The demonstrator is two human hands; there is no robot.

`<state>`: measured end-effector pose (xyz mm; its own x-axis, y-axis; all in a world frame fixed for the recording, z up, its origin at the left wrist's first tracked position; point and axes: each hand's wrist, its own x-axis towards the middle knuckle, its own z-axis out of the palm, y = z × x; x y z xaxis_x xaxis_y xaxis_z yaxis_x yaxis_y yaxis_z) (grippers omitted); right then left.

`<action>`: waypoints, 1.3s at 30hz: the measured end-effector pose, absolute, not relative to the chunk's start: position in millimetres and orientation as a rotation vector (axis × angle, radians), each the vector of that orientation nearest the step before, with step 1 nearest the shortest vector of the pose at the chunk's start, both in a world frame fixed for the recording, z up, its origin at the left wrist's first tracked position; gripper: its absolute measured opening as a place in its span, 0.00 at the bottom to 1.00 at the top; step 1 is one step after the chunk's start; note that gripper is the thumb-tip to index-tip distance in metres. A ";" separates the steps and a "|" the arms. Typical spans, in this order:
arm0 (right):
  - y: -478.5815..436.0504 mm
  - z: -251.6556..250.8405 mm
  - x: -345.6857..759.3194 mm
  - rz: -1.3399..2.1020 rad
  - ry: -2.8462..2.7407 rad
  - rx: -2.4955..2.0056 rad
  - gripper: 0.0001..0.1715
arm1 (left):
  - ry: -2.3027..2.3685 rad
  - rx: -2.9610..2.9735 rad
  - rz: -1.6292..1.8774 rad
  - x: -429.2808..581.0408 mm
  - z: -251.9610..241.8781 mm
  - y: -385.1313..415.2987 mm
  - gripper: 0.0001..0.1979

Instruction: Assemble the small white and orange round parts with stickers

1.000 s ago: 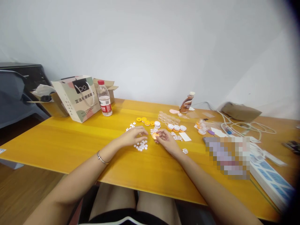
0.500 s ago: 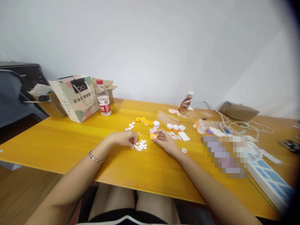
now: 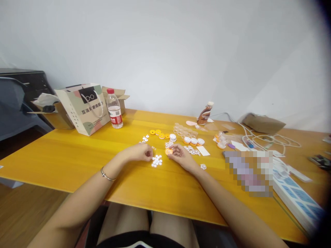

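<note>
Left hand point(image 3: 138, 152): resting low, fingers curling inward, fingertips pinching together.
Right hand point(image 3: 181, 154): lying palm-up, fingers curling closed.
Forearms: both stretching forward, converging.

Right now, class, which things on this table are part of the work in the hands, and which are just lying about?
In the work:
right hand holding an orange ring
left hand at the white discs
orange rings and capped pieces beyond

Lying about:
water bottle
paper bag
brown drink bottle
cables

Blurred patch point(image 3: 248, 173) hides sth; white discs point(image 3: 156, 161) too small to ID.
</note>
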<state>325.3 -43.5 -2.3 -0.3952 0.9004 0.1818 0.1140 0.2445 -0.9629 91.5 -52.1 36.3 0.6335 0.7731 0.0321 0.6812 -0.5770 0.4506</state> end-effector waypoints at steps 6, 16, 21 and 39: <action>-45.6 -0.8 321.7 1.326 -1.677 -0.895 0.18 | 0.982 2.652 0.834 110.1 34.4 -58.2 0.08; -50.2 1.2 319.5 1.514 -1.595 -0.799 0.20 | 0.942 3.104 0.916 128.2 13.8 -55.0 0.14; -50.5 2.7 320.6 1.499 -1.578 -0.791 0.18 | 0.934 3.083 0.861 127.8 15.6 -56.2 0.15; -45.3 0.7 324.7 1.399 -1.531 -0.859 0.17 | 0.942 2.443 0.615 92.9 38.9 -49.4 0.07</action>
<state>324.7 -45.3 0.7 -0.3864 0.9107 0.1458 -0.0633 0.1316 -0.9893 92.9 -49.4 38.9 0.6678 0.7041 0.2416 0.5043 -0.6666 0.5490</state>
